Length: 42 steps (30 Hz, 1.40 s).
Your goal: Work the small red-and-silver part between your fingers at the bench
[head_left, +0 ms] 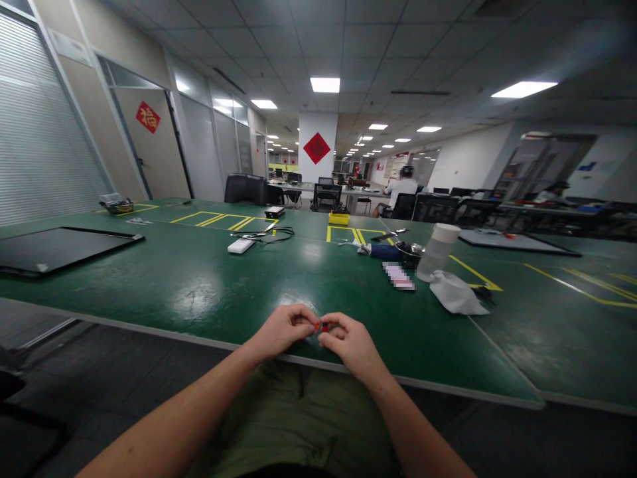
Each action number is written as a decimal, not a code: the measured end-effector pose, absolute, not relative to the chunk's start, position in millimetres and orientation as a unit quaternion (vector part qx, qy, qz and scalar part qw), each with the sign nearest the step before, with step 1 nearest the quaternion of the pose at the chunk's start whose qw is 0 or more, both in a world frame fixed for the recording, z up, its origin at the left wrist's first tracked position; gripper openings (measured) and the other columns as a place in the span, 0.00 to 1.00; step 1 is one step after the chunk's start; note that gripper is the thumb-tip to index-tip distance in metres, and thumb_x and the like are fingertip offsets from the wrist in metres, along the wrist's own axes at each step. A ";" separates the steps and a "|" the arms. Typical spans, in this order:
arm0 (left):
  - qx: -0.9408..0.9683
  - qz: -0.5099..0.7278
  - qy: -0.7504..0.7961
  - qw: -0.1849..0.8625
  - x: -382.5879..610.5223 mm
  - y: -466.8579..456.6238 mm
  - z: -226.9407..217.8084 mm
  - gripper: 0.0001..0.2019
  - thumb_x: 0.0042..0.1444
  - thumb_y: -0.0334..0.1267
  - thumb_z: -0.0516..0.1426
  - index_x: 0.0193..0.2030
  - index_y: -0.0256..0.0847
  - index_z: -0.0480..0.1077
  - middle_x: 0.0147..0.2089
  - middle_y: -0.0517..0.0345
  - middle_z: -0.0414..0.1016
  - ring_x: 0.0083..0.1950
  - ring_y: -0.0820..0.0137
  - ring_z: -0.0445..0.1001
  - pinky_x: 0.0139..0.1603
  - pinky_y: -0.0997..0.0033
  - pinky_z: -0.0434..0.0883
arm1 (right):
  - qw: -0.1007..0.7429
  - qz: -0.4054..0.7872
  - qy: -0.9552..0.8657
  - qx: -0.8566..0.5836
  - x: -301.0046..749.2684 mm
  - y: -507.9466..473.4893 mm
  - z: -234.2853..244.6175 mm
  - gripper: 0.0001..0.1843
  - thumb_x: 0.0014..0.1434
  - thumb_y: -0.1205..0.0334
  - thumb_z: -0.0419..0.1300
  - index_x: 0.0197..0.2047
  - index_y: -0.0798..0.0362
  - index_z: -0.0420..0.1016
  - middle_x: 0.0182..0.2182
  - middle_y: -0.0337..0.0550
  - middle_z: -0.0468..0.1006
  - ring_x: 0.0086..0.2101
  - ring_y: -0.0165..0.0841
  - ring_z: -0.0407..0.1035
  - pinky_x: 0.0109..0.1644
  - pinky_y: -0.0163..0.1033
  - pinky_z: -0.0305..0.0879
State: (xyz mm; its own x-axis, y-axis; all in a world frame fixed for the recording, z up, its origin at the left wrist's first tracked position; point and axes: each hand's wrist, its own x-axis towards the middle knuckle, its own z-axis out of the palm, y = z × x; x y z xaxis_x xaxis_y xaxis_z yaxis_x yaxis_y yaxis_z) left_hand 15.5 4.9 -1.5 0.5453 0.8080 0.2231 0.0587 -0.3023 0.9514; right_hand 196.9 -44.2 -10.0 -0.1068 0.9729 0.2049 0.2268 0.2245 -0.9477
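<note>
Two forearms [184, 405] show; left hand [284, 329] pinches one orange piece [316, 326]; right hand [352, 340], one red piece [325, 328].

Red diamond sign [148, 117] on door [160, 151], left of pillar [318, 174]: gold character 福, plainly readable. Second red diamond [317, 148] on pillar itself: single dark character, probably 福 as well, though too dim to be sure. Far wall notices [397, 161], right of pillar: lettering too small to read.
</note>
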 end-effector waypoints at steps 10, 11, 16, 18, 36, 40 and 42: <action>0.700 0.358 0.291 0.545 15.8 5.6 -2.6 0.08 0.50 0.35 0.60 0.37 0.33 0.72 0.33 0.53 0.76 0.33 0.72 0.72 0.36 0.75 0.67 | 0.467 0.394 -0.637 -0.470 197.8 -42.6 -12.9 0.18 0.50 0.63 0.62 0.46 0.55 0.72 0.22 0.35 0.73 0.21 0.27 0.66 0.25 0.31 0.58; 0.700 0.356 0.290 0.547 15.7 5.6 -2.7 0.08 0.50 0.35 0.60 0.36 0.34 0.71 0.32 0.54 0.76 0.32 0.73 0.72 0.35 0.75 0.67 | 0.467 0.397 -0.636 -0.468 197.9 -42.1 -13.9 0.18 0.50 0.63 0.62 0.46 0.55 0.72 0.23 0.36 0.74 0.23 0.28 0.68 0.26 0.32 0.61; 0.703 0.359 0.290 0.541 15.6 5.2 -2.9 0.07 0.50 0.34 0.60 0.36 0.34 0.71 0.31 0.55 0.75 0.32 0.73 0.72 0.34 0.76 0.66 | 0.471 0.409 -0.631 -0.462 197.7 -41.2 -14.9 0.19 0.51 0.63 0.61 0.47 0.56 0.71 0.26 0.40 0.77 0.28 0.32 0.72 0.33 0.35 0.67; 0.704 0.359 0.290 0.540 15.6 5.3 -3.0 0.07 0.50 0.34 0.59 0.36 0.34 0.71 0.32 0.55 0.76 0.32 0.73 0.72 0.34 0.76 0.67 | 0.470 0.409 -0.631 -0.462 197.5 -41.6 -13.7 0.19 0.50 0.63 0.61 0.47 0.56 0.71 0.27 0.40 0.78 0.28 0.32 0.73 0.33 0.35 0.67; 0.706 0.359 0.292 0.536 15.9 5.4 -2.0 0.07 0.49 0.33 0.60 0.36 0.33 0.72 0.30 0.56 0.75 0.30 0.74 0.71 0.33 0.76 0.66 | 0.456 0.400 -0.645 -0.465 197.5 -44.3 -10.3 0.18 0.52 0.65 0.60 0.48 0.55 0.72 0.27 0.41 0.78 0.28 0.32 0.73 0.31 0.34 0.65; 0.707 0.359 0.297 0.532 16.1 5.6 -2.6 0.08 0.50 0.34 0.59 0.37 0.34 0.72 0.30 0.56 0.74 0.30 0.74 0.71 0.33 0.76 0.65 | 0.447 0.400 -0.650 -0.466 197.7 -44.9 -10.2 0.19 0.51 0.65 0.60 0.48 0.55 0.72 0.27 0.41 0.78 0.27 0.31 0.72 0.29 0.33 0.64; 0.706 0.360 0.298 0.532 16.4 5.8 -3.3 0.08 0.49 0.34 0.59 0.37 0.34 0.72 0.30 0.56 0.75 0.30 0.74 0.71 0.33 0.76 0.65 | 0.445 0.399 -0.653 -0.465 198.1 -44.7 -10.7 0.19 0.52 0.64 0.60 0.48 0.55 0.72 0.27 0.41 0.78 0.27 0.32 0.72 0.30 0.33 0.64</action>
